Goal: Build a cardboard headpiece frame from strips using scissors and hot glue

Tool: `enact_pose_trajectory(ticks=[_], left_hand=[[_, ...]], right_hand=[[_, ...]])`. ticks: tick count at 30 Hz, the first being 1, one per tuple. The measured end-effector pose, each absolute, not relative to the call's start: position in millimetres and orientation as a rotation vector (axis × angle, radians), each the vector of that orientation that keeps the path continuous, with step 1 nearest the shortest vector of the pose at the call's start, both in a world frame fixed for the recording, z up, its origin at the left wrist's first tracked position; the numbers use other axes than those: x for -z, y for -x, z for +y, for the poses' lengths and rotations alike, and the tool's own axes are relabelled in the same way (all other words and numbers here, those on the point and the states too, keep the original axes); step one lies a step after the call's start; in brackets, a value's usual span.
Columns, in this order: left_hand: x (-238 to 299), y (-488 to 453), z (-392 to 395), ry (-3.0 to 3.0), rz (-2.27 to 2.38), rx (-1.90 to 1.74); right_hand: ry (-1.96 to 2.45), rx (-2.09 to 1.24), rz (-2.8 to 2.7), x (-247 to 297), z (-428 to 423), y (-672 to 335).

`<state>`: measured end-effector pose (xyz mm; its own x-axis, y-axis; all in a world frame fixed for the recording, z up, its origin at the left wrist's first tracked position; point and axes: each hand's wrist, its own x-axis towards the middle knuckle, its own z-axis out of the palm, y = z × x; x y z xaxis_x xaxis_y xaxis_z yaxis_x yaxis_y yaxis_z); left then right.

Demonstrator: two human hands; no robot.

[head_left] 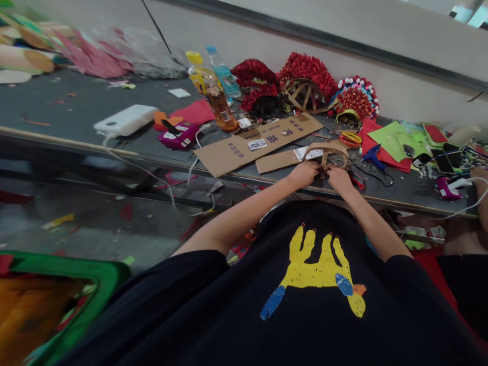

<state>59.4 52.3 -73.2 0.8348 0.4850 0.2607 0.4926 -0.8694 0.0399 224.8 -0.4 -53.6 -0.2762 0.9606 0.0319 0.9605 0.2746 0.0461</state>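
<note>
My left hand point(305, 173) and my right hand point(338, 178) are close together at the near edge of the grey table point(76, 107). Both are closed on a curved brown cardboard hoop point(331, 150) that stands on the table in front of them. The fingers curl around its lower part, and what lies between them is hidden. A small cardboard strip point(276, 161) lies just left of the hoop, and a long cardboard sheet point(259, 143) stretches behind it.
Red paper-flower wheels point(308, 84) stand against the wall. Two bottles point(213, 86), a white power bank point(125, 119), a pink glue gun point(179, 136), a blue glue gun point(375, 158), coloured paper sheets point(392, 140) and phones point(442, 160) crowd the table. A green bin point(99, 284) sits bottom left.
</note>
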Motion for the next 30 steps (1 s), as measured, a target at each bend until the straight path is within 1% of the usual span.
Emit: enact_pose_trajectory(ticks=[5, 15, 30], left_hand=[[74, -59, 52, 2.982, -0.796, 0.434], [77, -60, 53, 2.952, -0.78, 0.464], [79, -60, 54, 2.956, -0.754, 0.495]], right_hand=[[-1.908, -0.073, 2.606, 63, 0, -228], [-1.965, 0.019, 2.635, 65, 2, -231], [-1.921, -0.049, 2.617, 64, 1, -229]])
